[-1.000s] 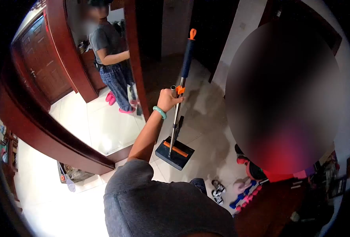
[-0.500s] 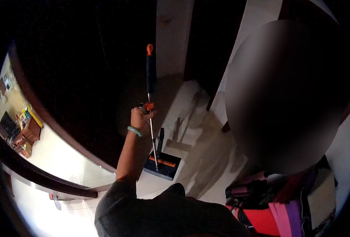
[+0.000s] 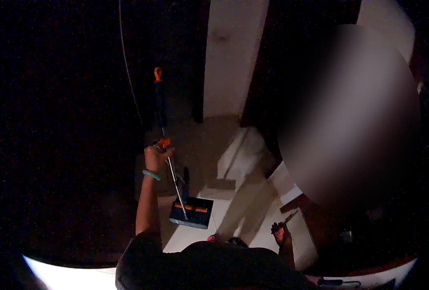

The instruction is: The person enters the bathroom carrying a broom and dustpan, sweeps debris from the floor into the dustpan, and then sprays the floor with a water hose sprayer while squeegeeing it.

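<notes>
My left hand [image 3: 155,158] is closed around the upright pole of a long-handled broom and dustpan set, near its orange clip [image 3: 163,143]. A dark grip with an orange tip [image 3: 158,74] rises above the hand. At the bottom, the dark dustpan [image 3: 202,223] rests on or just over the pale tiles, with an orange-edged broom head [image 3: 191,208] lying across it. A green bangle [image 3: 151,175] circles my left wrist. Down at my right side, my right hand [image 3: 281,234] hangs with its palm partly showing and fingers apart, holding nothing I can see.
Pale floor tiles [image 3: 253,232] carry long shadows. A whitish wall strip [image 3: 231,58] stands ahead between dark areas. On the right, a large blurred patch [image 3: 350,116] hides part of the view, with dark reddish furniture [image 3: 328,232] below it. Bright floor [image 3: 69,275] shows at lower left.
My view has turned right into a darker area; the lit room on the left and the colourful fabrics have left view. The broom set stays in my left hand. My right hand has come into view.
</notes>
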Demonstrator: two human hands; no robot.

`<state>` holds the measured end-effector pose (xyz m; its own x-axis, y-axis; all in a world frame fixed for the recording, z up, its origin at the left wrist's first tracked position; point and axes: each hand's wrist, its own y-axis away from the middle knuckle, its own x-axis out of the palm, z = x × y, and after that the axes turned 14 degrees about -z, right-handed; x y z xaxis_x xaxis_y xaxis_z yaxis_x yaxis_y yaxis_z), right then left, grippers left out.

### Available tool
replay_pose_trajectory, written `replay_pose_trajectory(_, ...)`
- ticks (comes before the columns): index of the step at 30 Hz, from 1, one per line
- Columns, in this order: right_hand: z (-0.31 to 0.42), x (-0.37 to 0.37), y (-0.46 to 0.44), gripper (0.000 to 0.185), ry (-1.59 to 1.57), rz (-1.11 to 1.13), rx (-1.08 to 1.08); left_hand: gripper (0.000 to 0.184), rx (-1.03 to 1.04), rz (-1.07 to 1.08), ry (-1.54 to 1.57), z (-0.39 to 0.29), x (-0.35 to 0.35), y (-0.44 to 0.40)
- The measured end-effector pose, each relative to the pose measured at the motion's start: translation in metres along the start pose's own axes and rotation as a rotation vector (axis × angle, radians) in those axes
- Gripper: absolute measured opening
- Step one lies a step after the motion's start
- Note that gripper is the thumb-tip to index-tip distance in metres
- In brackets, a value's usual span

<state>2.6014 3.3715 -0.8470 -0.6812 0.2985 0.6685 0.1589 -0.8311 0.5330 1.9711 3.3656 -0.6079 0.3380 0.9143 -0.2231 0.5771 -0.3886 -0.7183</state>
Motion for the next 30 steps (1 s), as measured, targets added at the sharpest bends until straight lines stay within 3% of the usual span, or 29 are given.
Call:
replay_pose_trajectory(1, -0.006, 0.017, 0.010, 0.022, 0.092, -0.088, -0.090, 0.031, 0.025, 0.018, -0.019, 0.001, 0.012, 0.045)
replay_pose_trajectory(2, -0.012, -0.061, 0.011, 0.022, 0.052, -0.120, -0.086, 0.031, 0.050, 0.036, -0.037, 0.003, 0.025, 0.088)
replay_pose_trajectory(5, 0.010, -0.013, 0.019, 0.035, 0.422, -0.143, -0.344, 0.029, 0.071, -0.026, -0.103, 0.006, 0.028, 0.092)
replay_pose_trajectory(7, 0.010, -0.047, -0.026, 0.035, 0.664, -0.105, -0.565, 0.031, -0.233, 0.007, -0.021, -0.004, 0.008, 0.083)
replay_pose_trajectory(8, 0.007, -0.053, -0.039, 0.035, 0.744, -0.095, -0.637, 0.031, -0.235, 0.011, -0.021, -0.008, -0.008, 0.077)
replay_pose_trajectory(10, 0.022, 0.018, -0.037, 0.031, 0.526, -0.047, -0.429, 0.030, -0.177, 0.026, -0.038, -0.014, -0.032, 0.064)
replay_pose_trajectory(14, 0.009, 0.042, -0.096, 0.027, 0.591, -0.034, -0.522, 0.027, -0.133, 0.072, -0.292, 0.013, -0.075, 0.057)
replay_pose_trajectory(16, -0.008, 0.083, -0.100, 0.024, 0.691, -0.018, -0.529, 0.025, 0.357, -0.187, -0.308, 0.037, -0.104, 0.049)
replay_pose_trajectory(17, -0.015, 0.112, -0.102, 0.024, 0.690, -0.021, -0.528, 0.025, 0.357, -0.185, -0.306, 0.060, -0.119, 0.049)
replay_pose_trajectory(19, -0.040, 0.184, -0.099, 0.026, 0.855, 0.144, -0.601, 0.029, -0.063, -0.216, -0.100, 0.112, -0.152, 0.050)
replay_pose_trajectory(24, -0.188, 0.380, -0.070, 0.028, 0.714, 0.193, -0.565, 0.030, -0.055, -0.183, -0.498, 0.175, -0.293, 0.001)
replay_pose_trajectory(26, -0.259, 0.448, -0.048, 0.029, 0.622, 0.183, -0.521, 0.031, -0.054, -0.174, -0.597, 0.228, -0.352, -0.010)
replay_pose_trajectory(27, -0.299, 0.482, -0.034, 0.029, 0.543, 0.238, -0.540, 0.030, 0.054, -0.216, -0.588, 0.268, -0.387, -0.013)
replay_pose_trajectory(29, -0.382, 0.553, -0.014, 0.031, 0.320, 0.459, -0.599, 0.030, 0.270, -0.300, -0.565, 0.352, -0.458, -0.018)
replay_pose_trajectory(30, -0.424, 0.586, -0.005, 0.032, 0.244, 0.534, -0.613, 0.029, 0.244, -0.303, -0.539, 0.394, -0.498, -0.025)
